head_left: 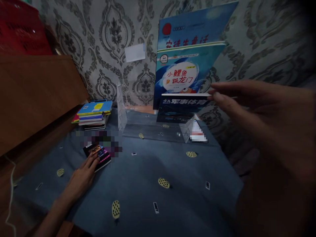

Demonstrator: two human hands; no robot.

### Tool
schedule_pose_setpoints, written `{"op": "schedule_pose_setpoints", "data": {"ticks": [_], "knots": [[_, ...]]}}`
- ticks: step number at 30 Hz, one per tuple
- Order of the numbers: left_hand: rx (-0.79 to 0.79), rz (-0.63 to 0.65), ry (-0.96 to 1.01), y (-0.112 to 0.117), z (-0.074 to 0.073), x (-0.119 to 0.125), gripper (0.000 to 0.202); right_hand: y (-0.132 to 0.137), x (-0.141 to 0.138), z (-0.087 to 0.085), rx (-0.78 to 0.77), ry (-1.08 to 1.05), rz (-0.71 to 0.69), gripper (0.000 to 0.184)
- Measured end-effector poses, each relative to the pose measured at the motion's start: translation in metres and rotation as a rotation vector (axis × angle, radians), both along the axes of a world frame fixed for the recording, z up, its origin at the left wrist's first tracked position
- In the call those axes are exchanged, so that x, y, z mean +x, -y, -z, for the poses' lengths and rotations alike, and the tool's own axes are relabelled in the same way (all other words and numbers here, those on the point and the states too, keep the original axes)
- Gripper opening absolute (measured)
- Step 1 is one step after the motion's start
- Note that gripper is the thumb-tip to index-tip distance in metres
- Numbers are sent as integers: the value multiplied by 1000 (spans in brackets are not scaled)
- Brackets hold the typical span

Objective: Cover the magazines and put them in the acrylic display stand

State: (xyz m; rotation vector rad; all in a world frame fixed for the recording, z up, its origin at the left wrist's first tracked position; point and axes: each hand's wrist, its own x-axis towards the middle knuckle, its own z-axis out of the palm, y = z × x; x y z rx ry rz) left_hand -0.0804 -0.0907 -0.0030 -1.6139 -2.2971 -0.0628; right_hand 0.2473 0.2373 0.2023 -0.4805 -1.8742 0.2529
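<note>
My left hand [82,176] lies with fingers stretched over a small black book [105,155] with coloured print, flat on the cloth at left. My right hand [249,108] is raised at right, thumb and fingertips pinched at the top right corner of a dark book [181,108] with white lettering. That book stands upright in a clear acrylic rack [150,130]. Behind it stand a teal book [212,54] with red title characters and a taller blue book [192,24]. Part of the area beyond the black book is blurred out.
A stack of books [95,112] sits at the back left, beside a wooden cabinet [37,98]. A patterned blue cloth [138,184] covers the table. Patterned wallpaper [116,26] rises behind the rack. A white cable [11,191] hangs at the left.
</note>
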Motion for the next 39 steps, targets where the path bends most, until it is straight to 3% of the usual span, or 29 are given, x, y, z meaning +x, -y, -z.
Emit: {"op": "schedule_pose_setpoints", "data": {"ticks": [5, 8, 12, 14, 16, 19, 22, 24, 27, 33, 36, 39], "knots": [[-13, 25, -30, -9, -7, 5, 45, 5, -1, -2, -4, 22, 2, 26], [4, 87, -27, -18, -9, 33, 38, 7, -1, -2, -8, 32, 12, 26], [34, 376, 81, -35, -12, 81, 39, 10, -3, -2, -19, 77, 25, 22], [35, 448, 130, -43, -15, 86, 39, 11, -4, -1, -19, 83, 7, 20], [43, 377, 147, -49, -16, 72, 39, 12, -5, -1, -26, 90, -11, 20], [42, 157, 157, -56, -13, 28, 46, 14, -4, -2, -28, 112, -28, 20], [9, 85, 245, -60, -4, -9, 57, 16, -3, -2, -39, 167, -39, 19], [-15, 86, 301, -61, 4, -18, 58, 16, -4, -2, -22, 193, -52, 19], [-1, 103, 322, -62, 13, -11, 58, 15, -11, 4, 21, 214, -96, 21], [52, 138, 304, -74, 21, 23, 59, 31, -46, 36, 54, 640, -225, 21], [70, 176, 318, -86, 21, 41, 60, 49, -60, 70, 67, 973, -280, 21], [41, 284, 331, -100, 19, 55, 60, 61, -62, 110, 62, 1036, -355, 22]]}}
